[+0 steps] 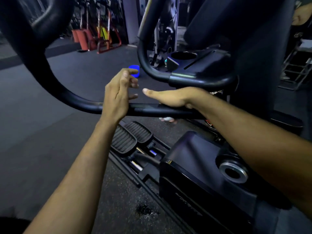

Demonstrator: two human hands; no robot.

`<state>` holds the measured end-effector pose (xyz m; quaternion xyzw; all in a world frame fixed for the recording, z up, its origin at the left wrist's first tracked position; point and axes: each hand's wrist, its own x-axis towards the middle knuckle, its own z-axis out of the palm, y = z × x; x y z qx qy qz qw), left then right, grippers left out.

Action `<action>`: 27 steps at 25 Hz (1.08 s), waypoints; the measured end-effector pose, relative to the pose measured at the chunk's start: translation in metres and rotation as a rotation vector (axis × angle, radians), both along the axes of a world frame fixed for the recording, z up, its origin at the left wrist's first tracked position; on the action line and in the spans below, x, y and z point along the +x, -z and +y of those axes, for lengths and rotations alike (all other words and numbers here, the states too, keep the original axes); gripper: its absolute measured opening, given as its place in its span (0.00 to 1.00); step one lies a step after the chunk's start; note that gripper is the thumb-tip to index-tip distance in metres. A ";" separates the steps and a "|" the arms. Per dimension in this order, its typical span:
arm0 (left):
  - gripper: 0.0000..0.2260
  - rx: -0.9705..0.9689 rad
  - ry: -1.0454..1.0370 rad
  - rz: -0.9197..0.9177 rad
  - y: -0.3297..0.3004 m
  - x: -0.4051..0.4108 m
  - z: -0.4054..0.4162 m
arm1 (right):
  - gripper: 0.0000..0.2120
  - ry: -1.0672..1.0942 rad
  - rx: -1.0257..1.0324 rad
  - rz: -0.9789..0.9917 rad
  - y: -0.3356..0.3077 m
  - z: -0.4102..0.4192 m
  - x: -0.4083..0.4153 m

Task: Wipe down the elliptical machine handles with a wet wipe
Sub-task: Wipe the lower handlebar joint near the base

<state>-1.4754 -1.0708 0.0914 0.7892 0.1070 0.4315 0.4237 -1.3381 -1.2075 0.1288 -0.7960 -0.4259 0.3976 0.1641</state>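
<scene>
The elliptical's black handle bar (76, 100) curves down from the upper left and runs level across the middle of the view. My right hand (173, 97) lies over the bar with the thumb stretched left and the fingers curled underneath. A bit of white wet wipe (166, 118) shows below the bar at those fingertips. My left hand (118, 95) hovers just above the bar to the left of the right hand, fingers loosely bent and holding nothing. A second black handle (152, 71) curves behind them.
The foot pedals (131, 137) and the black drive housing (194, 166) lie below my arms. The console with a cup holder (184, 55) sits behind the handles. A blue container (135, 68) stands on the dark floor, with orange equipment racks (94, 39) further back.
</scene>
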 end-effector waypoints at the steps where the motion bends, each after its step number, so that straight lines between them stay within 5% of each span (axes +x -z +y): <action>1: 0.19 -0.034 0.004 -0.049 -0.001 -0.002 0.002 | 0.43 -0.002 0.016 -0.006 0.002 0.016 -0.010; 5: 0.18 -0.015 -0.006 -0.054 -0.001 -0.007 0.009 | 0.22 -0.045 0.182 -0.095 -0.003 0.039 -0.032; 9: 0.21 0.006 0.024 -0.025 0.001 -0.005 0.008 | 0.16 -0.170 0.384 -0.689 0.007 -0.030 0.000; 14: 0.20 0.196 0.033 -0.058 0.014 -0.005 0.001 | 0.13 0.086 0.919 -0.909 0.052 -0.149 -0.002; 20: 0.18 0.174 -0.065 -0.367 0.042 -0.028 -0.002 | 0.11 0.192 1.041 -1.259 0.089 -0.128 -0.016; 27: 0.20 0.110 -0.324 -0.515 0.063 -0.075 0.023 | 0.11 0.037 1.010 -1.281 0.082 -0.026 -0.053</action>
